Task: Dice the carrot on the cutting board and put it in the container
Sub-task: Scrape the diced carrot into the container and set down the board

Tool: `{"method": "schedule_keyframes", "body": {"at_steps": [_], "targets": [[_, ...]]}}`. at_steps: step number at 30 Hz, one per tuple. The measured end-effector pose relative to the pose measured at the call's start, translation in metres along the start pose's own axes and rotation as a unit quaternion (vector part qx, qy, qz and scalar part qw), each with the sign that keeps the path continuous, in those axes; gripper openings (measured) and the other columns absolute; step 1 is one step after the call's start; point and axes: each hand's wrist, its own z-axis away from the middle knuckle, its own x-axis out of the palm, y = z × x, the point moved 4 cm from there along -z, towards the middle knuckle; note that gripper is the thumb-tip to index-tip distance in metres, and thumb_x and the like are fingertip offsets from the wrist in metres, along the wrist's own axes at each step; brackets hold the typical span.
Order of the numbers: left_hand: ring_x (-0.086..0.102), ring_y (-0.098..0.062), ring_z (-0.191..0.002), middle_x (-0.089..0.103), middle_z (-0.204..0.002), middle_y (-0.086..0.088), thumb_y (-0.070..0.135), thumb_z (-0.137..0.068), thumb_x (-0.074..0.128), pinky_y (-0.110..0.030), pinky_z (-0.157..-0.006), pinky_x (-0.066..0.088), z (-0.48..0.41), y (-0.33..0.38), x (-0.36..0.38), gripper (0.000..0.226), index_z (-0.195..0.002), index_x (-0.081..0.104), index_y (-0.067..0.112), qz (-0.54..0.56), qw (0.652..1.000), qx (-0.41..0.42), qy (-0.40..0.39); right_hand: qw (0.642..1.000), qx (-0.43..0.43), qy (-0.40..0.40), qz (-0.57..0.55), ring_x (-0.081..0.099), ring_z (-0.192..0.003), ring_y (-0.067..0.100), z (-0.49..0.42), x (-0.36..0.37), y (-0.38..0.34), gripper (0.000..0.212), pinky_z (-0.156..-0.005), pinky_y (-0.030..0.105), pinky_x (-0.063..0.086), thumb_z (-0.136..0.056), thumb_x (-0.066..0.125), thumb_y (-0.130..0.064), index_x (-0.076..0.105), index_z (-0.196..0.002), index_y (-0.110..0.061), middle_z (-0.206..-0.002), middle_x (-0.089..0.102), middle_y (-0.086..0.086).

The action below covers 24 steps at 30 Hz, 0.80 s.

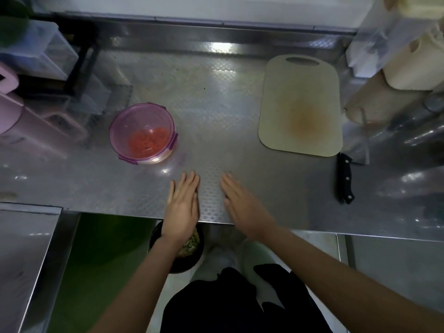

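both hands, left (182, 207) and right (242, 205), lie flat on the counter (216, 104), fingers (189, 181) straight and close together, gripping nothing. i judge this a rest pose, with the cutting finished. the carrot (149, 141) sits diced in the container (139, 116), beyond and left of my left fingertips, apart from them. the board (300, 106), bare but for an orange stain, lies well beyond my right fingers. the knife (346, 179) lies to their right, near the board's corner, likely set aside for safety. count: two hands, one container, one board, one knife, one heap of dice.
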Motion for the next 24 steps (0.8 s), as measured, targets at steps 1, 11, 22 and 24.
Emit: {"method": "schedule_keyframes", "body": {"at_steps": [1,11,22,24], "targets": [[0.022,-0.015,-0.139,0.037,-0.147,-0.008,0.021,-0.097,0.023,-0.025,-0.118,0.000,0.001,-0.001,0.000,0.048,-0.139,0.040,0.007,0.001,1.000,0.003,-0.002,1.000,0.004,0.015,0.008,0.042,-0.132,0.035,-0.008,-0.008,0.003,0.050,-0.114,0.031,0.017,-0.101,0.027,-0.025,0.045,-0.132,0.010,-0.140,0.044,0.024],[0.025,-0.014,-0.139,0.036,-0.146,-0.004,0.011,-0.096,0.032,-0.025,-0.117,0.003,0.001,-0.004,-0.002,0.043,-0.137,0.043,0.008,0.054,0.998,-0.025,0.018,0.988,-0.097,-0.120,0.001,-0.012,-0.138,0.004,0.014,0.003,0.004,0.050,-0.103,0.007,-0.023,-0.104,0.022,-0.023,0.009,-0.149,-0.006,-0.154,-0.005,-0.001],[0.025,-0.011,-0.137,0.038,-0.143,-0.001,0.003,-0.097,0.040,-0.008,-0.112,0.003,0.005,0.000,-0.003,0.038,-0.134,0.048,0.008,0.153,0.985,-0.071,0.039,0.999,0.038,-0.010,-0.023,-0.004,-0.145,0.023,0.028,0.020,0.000,0.059,-0.110,0.024,-0.021,-0.098,0.012,-0.031,0.012,-0.147,0.002,-0.156,0.006,0.017],[0.028,-0.006,-0.135,0.039,-0.139,0.004,0.003,-0.097,0.042,-0.005,-0.110,0.006,0.011,0.004,-0.005,0.037,-0.133,0.049,0.008,0.174,0.981,-0.073,0.039,0.998,-0.003,-0.022,-0.050,-0.008,-0.142,0.018,0.024,0.028,-0.016,0.060,-0.111,0.026,-0.018,-0.096,0.009,-0.031,0.013,-0.146,0.003,-0.156,0.009,0.017]]}}
